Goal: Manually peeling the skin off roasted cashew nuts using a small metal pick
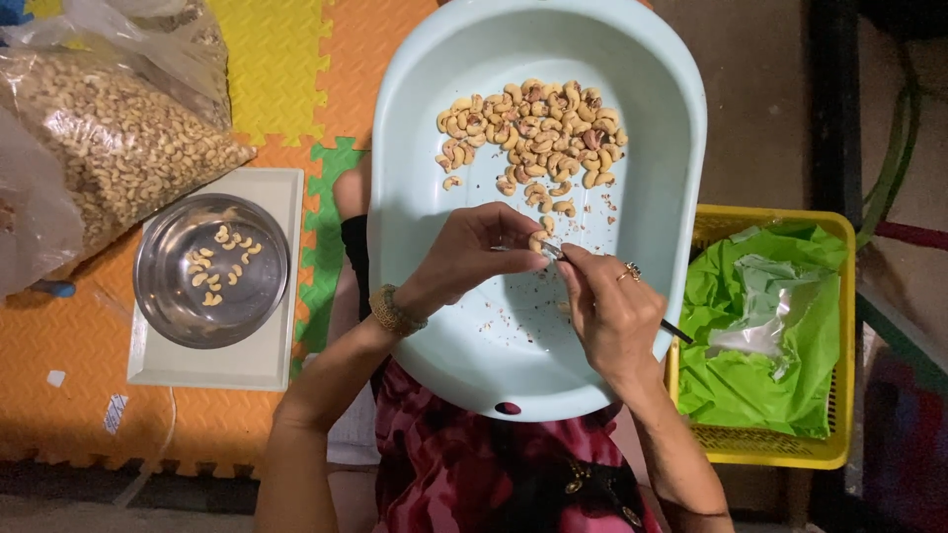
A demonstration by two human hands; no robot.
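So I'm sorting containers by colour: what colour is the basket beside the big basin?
Yellow basket, lined with green plastic, seen in the head view.

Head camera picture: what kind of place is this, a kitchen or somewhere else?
Probably a home floor used for peeling cashews, not a kitchen counter. Foam puzzle mats cover the floor, a big bag of nuts lies there, and the left hand and right hand work over a basin.

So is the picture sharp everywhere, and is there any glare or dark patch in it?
Head view: light falls evenly on the pale basin and the nuts look crisp; the steel bowl shows soft reflections, and the clear bag has shiny glare. The right edge and bottom fall into shadow. Both hands, left hand and right hand, look fairly sharp, though the thin tool is hard to make out.
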